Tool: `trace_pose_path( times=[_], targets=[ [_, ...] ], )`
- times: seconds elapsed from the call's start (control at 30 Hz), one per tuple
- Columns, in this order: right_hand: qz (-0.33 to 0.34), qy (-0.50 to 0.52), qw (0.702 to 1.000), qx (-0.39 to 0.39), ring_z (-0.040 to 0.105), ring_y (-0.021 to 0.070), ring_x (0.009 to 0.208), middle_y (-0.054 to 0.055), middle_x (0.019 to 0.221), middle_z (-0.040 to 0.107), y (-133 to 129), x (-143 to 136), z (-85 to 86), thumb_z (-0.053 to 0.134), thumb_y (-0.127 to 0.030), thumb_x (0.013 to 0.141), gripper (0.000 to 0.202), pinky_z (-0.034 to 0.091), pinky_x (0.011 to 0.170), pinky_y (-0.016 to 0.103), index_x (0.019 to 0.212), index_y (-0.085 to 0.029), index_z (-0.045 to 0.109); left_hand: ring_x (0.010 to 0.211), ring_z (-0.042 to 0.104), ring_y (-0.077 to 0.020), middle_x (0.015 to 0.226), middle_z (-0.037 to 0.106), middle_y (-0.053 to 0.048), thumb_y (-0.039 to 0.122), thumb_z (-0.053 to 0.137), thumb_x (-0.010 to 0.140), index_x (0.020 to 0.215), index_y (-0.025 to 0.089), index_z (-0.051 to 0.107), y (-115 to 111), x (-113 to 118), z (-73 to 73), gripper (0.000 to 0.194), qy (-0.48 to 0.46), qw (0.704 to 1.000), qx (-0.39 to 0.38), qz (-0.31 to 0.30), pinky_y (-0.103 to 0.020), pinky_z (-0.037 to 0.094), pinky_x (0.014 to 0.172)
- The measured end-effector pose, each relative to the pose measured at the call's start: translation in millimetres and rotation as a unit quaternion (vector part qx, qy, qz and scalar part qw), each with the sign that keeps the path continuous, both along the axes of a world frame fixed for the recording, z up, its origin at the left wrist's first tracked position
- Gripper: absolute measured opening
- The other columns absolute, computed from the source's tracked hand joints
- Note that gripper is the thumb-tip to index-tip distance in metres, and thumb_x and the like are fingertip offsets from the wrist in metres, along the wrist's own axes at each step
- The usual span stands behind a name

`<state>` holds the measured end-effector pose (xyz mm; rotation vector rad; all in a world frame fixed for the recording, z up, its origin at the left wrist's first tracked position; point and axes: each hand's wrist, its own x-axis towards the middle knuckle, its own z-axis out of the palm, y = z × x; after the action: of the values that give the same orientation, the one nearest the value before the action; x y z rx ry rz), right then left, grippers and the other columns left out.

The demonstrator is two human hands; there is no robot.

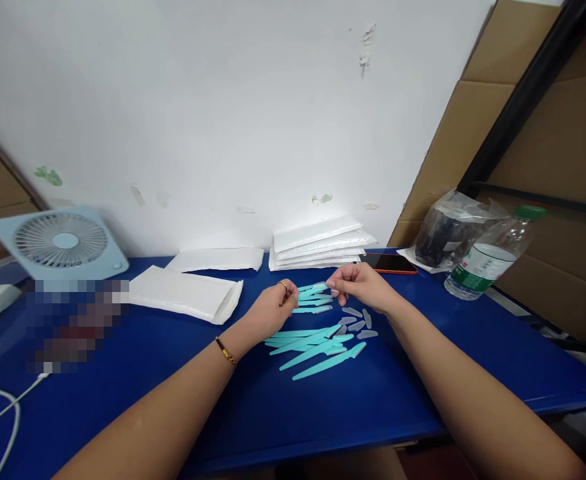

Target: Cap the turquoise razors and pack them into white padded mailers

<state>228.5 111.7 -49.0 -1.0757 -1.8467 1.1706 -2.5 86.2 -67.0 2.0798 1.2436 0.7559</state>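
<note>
My left hand (279, 305) pinches the handle of a turquoise eyebrow razor (313, 288) above the blue table. At the blade end of this razor, my right hand (355, 283) has thumb and fingers closed; whether they grip the blade end itself or a small clear cap there is hard to see. More eyebrow razors (317, 310) lie just under my hands, and a fanned pile of eyebrow razors (313, 347) rests nearer to me. Several loose translucent blade caps (357, 325) are scattered beside the pile, below my right hand.
White padded envelopes (317, 243) are stacked against the wall, with another padded envelope (187, 293) at left. A pale blue fan (65, 243) and white cable stand far left. A phone (390, 263), a plastic-wrapped dark item (437, 233) and a water bottle (487, 263) are at right.
</note>
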Motion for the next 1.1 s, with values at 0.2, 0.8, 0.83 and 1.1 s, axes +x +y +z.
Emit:
trace_pose_path(
  times=[0.2, 0.8, 0.83, 1.1],
  targets=[
    [0.001, -0.239, 0.969, 0.063, 0.053, 0.0125, 0.058, 0.002, 0.065, 0.062, 7, 31, 4.2, 0.071, -0.044, 0.062, 0.033, 0.039, 0.052, 0.024, 0.081, -0.016, 0.069, 0.075, 0.053, -0.0165, 0.079, 0.057, -0.005, 0.020, 0.039, 0.084, 0.080, 0.017, 0.054, 17, -10, -9.6, 0.015, 0.159, 0.978, 0.124, 0.060, -0.028, 0.039, 0.068],
    [0.131, -0.204, 0.969, -0.044, 0.058, 0.0132, 0.059, 0.003, 0.066, 0.063, -6, 43, 24.2, 0.067, -0.043, 0.069, 0.033, 0.045, 0.057, 0.024, 0.082, -0.013, 0.066, 0.061, 0.053, -0.0134, 0.071, 0.063, 0.000, 0.035, 0.053, 0.078, 0.072, 0.021, 0.062, -19, 5, 6.7, 0.018, 0.148, 0.986, -0.020, -0.079, -0.022, 0.033, 0.050],
    [0.134, -0.204, 0.969, -0.042, 0.057, 0.0129, 0.059, 0.003, 0.065, 0.064, -8, 43, 25.6, 0.067, -0.044, 0.068, 0.034, 0.044, 0.056, 0.024, 0.082, -0.013, 0.067, 0.061, 0.053, -0.0134, 0.070, 0.063, 0.000, 0.035, 0.053, 0.078, 0.073, 0.021, 0.061, -18, 4, 7.5, 0.018, 0.139, 0.987, -0.022, -0.073, -0.022, 0.033, 0.049],
    [0.136, -0.206, 0.969, -0.012, 0.053, 0.0106, 0.055, 0.002, 0.062, 0.062, -11, 33, 26.1, 0.067, -0.043, 0.068, 0.033, 0.040, 0.052, 0.021, 0.081, -0.013, 0.069, 0.063, 0.054, -0.0141, 0.072, 0.063, -0.001, 0.040, 0.052, 0.078, 0.076, 0.020, 0.061, -15, 0, 9.6, 0.022, 0.110, 0.992, -0.020, -0.060, -0.022, 0.034, 0.050]
  ],
)
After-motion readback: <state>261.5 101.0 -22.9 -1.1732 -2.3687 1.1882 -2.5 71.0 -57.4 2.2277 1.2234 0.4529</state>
